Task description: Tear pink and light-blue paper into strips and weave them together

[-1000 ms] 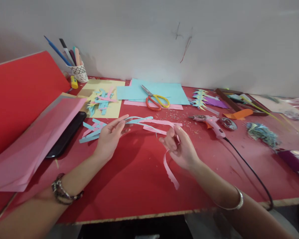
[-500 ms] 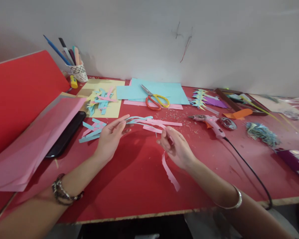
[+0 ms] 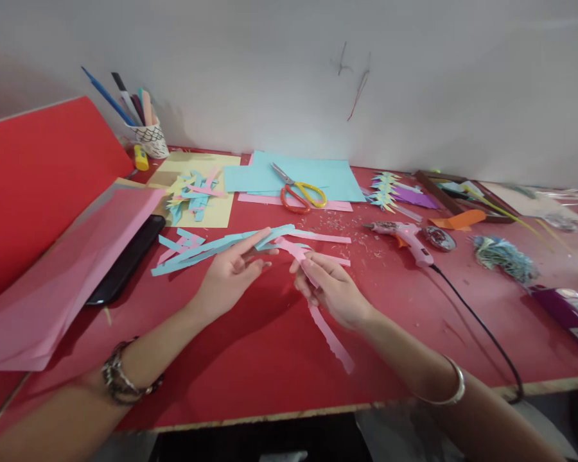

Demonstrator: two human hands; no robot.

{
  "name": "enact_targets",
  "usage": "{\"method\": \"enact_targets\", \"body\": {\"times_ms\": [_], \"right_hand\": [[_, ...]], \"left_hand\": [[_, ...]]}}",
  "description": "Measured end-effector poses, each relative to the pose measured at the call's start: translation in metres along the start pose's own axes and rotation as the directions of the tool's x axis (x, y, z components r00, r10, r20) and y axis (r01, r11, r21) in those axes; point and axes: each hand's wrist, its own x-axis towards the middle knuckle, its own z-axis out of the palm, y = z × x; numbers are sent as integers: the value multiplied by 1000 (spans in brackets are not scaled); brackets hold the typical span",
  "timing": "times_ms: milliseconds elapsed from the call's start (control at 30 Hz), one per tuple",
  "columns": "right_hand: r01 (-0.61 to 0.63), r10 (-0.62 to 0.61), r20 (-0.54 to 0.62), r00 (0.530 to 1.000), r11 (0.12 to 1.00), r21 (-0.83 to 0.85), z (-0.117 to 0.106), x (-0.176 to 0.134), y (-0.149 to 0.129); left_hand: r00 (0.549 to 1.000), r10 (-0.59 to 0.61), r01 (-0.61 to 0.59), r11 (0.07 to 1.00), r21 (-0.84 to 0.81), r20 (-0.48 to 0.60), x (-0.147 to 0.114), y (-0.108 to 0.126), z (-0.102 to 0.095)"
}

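Observation:
My right hand [image 3: 334,282] pinches a long pink paper strip [image 3: 330,337], one end up towards my left hand and the other trailing down over the red table. With its index finger and thumb apart, my left hand [image 3: 231,273] lies over long blue paper strips [image 3: 197,249] and grips nothing that I can see. Further pink strips [image 3: 325,237] stick out to the right behind my hands. Left of my left hand is a small crossed bunch of blue and pink strips [image 3: 182,242].
Scissors [image 3: 297,188] rest on blue paper sheets [image 3: 340,176]. A pink glue gun [image 3: 407,237] with a black cord lies to the right. Folded strips [image 3: 197,192] sit on yellow paper. At left are pink sheets [image 3: 72,276], a black phone-like object [image 3: 125,263] and a pen cup [image 3: 151,138].
My left hand has let go of the blue strips, which now lie stretched out leftward on the table. My right hand has moved slightly left, bringing the pink strip's upper end up between my hands.

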Motion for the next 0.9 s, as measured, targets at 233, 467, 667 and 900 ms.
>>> {"method": "enact_targets", "body": {"times_ms": [233,467,667,900], "right_hand": [[-23,35,144,989,996,-85,2,-2,0],[-98,116,236,965,992,-85,5,-3,-1],[-104,113,270,956,993,-48,4,-2,0],[-150,150,289,946,989,-22,4,-3,-3]], "left_hand": [[941,339,-302,804,512,24,-4,-3,2],[884,455,-422,683,596,104,-5,-3,-1],[916,401,-340,753,563,18,-2,-1,-2],[960,276,-239,894,380,-48,-3,4,1]]}}
